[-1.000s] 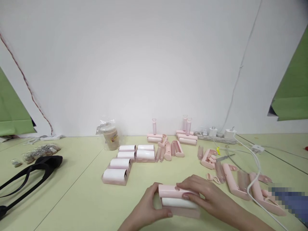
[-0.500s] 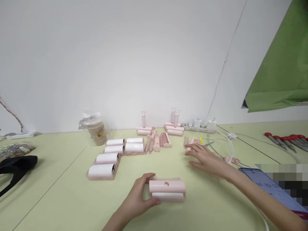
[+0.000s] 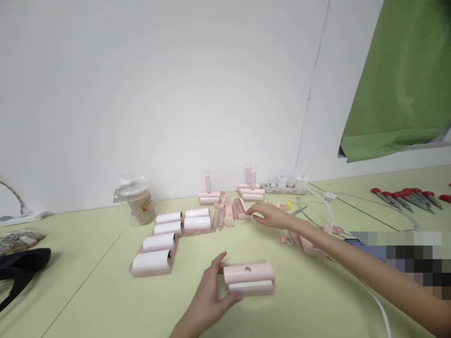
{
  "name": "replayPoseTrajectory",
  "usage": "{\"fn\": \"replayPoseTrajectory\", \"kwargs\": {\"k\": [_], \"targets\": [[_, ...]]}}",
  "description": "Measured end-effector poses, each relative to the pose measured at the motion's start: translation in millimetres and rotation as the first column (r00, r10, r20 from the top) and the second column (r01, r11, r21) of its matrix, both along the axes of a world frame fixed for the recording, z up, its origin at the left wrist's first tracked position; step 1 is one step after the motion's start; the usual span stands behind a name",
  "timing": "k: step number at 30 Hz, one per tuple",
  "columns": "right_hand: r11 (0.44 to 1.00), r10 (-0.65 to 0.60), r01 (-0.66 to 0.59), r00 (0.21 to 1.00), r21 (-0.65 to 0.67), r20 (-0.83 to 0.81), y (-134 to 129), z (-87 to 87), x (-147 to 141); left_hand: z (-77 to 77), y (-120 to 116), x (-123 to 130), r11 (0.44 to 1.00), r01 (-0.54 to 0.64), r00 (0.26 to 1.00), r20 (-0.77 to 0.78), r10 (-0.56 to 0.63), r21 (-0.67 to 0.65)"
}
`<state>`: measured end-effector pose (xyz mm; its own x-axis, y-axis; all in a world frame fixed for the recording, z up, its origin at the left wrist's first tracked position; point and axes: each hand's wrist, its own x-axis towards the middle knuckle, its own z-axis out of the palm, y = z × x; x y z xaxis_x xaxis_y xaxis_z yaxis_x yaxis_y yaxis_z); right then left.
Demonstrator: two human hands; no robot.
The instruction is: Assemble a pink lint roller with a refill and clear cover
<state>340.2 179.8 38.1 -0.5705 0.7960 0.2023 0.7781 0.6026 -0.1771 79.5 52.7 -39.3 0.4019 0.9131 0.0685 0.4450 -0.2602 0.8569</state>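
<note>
My left hand (image 3: 214,293) grips the left end of a pink lint roller head (image 3: 249,272), thumb in front and fingers behind. The head has a round hole on top and a white roll showing below. My right hand (image 3: 269,215) reaches across to a pink half-round casing (image 3: 241,208). Its fingers are apart and the tips lie at the casing's edge; whether they touch it I cannot tell. Beside that casing lie another pink casing part (image 3: 229,213) and slim pink handles (image 3: 218,218). Under my right forearm sits a further pink casing (image 3: 312,246), partly hidden.
To the left, several white rolls in pink trays (image 3: 151,262) stand grouped. Lint rollers with upright handles (image 3: 207,182) line the wall. A bagged cup (image 3: 141,204), a power strip (image 3: 285,188) with cables, a phone (image 3: 364,249) and red-capped pens (image 3: 405,199) surround the area.
My right hand has moved left from the pink parts near the cables to the casings at the middle. My left hand still holds the roller head. The view has shifted slightly.
</note>
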Motion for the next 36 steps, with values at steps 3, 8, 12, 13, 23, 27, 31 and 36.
{"fn": "replayPoseTrajectory", "kwargs": {"k": [3, 8, 12, 13, 23, 27, 31, 36], "targets": [[0.997, 0.071, -0.072, 0.997, 0.023, 0.041, 13, 0.2, -41, 2.2, 0, 0, 1.000, -0.014, 1.000, -0.027, 0.013, -0.004], [0.998, 0.068, -0.069, 0.992, 0.004, 0.103, 32, -3.8, -103, 6.4, 0, 1, 1.000, -0.003, 0.998, -0.068, 0.004, 0.015], [0.993, -0.100, 0.107, 0.984, -0.043, 0.145, 44, -13.3, -130, 6.6, 0, 1, 1.000, 0.009, 0.998, -0.056, -0.008, 0.026], [0.986, -0.146, 0.157, 0.977, -0.060, 0.156, 46, -14.5, -133, 6.1, 0, 1, 1.000, 0.009, 0.999, -0.053, -0.008, 0.028], [0.898, -0.306, 0.342, 0.938, -0.278, 0.164, 44, -1.7, -145, 7.2, -1, 1, 0.999, 0.006, 0.999, -0.046, -0.004, 0.043], [0.909, -0.317, 0.307, 0.948, -0.281, 0.012, 31, 10.9, -132, 9.2, -2, 1, 0.999, 0.007, 0.999, -0.041, -0.005, 0.038], [0.955, -0.223, 0.175, 0.955, -0.239, -0.193, -4, 32.4, -93, 9.8, -2, 1, 0.999, 0.012, 0.999, -0.047, -0.010, 0.036], [0.949, -0.052, -0.069, 0.928, -0.307, -0.369, -75, 38.1, -47, 9.4, -2, 2, 0.998, 0.016, 0.999, -0.042, -0.014, 0.053]]}}
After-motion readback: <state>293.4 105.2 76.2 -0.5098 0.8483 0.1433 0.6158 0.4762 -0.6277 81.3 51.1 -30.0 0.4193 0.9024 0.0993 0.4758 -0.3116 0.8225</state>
